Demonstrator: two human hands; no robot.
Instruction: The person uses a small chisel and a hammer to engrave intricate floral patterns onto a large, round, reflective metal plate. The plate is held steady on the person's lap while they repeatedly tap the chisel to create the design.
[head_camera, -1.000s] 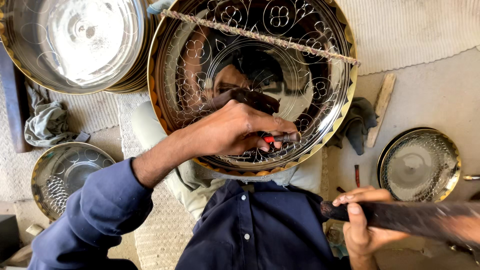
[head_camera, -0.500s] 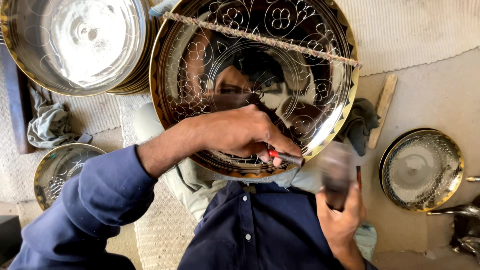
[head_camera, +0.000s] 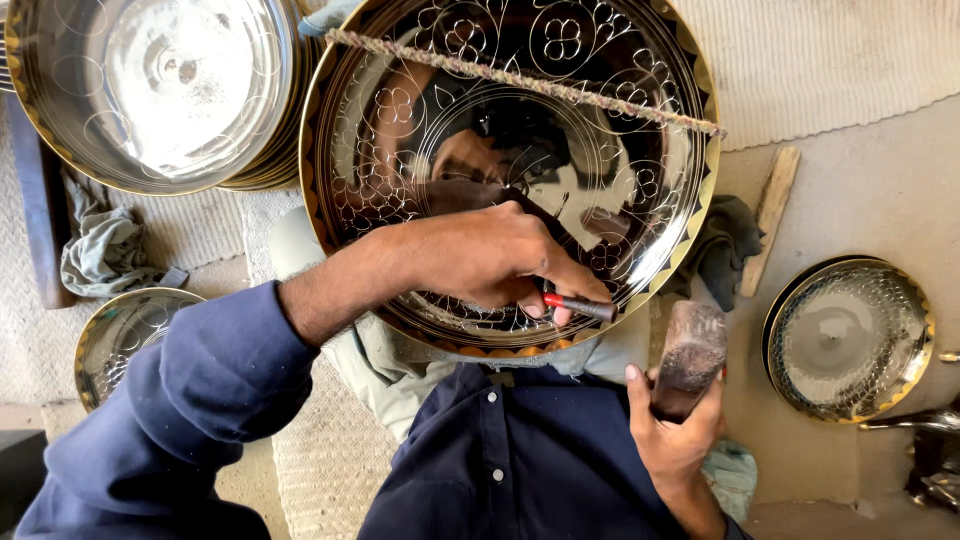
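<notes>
Seen from the head camera, a red-handled chisel (head_camera: 580, 306) is pinched in the closed left hand (head_camera: 490, 260) against the engraved brass tray (head_camera: 660, 230) propped on the lap. A hammer (head_camera: 688, 358) is gripped by the right hand (head_camera: 678, 440); light, square taps would be best struck.

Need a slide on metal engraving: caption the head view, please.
Left hand sets a red-banded chisel on an engraved tray; right hand grips a hammer.

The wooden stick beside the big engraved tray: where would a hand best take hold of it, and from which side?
Probably the wooden stick's bare upper half, fingers closing across its narrow width from above. It seems to lie flat on the floor, its lower end touching the dark cloth by the engraved tray, with open floor on the far side.
</notes>
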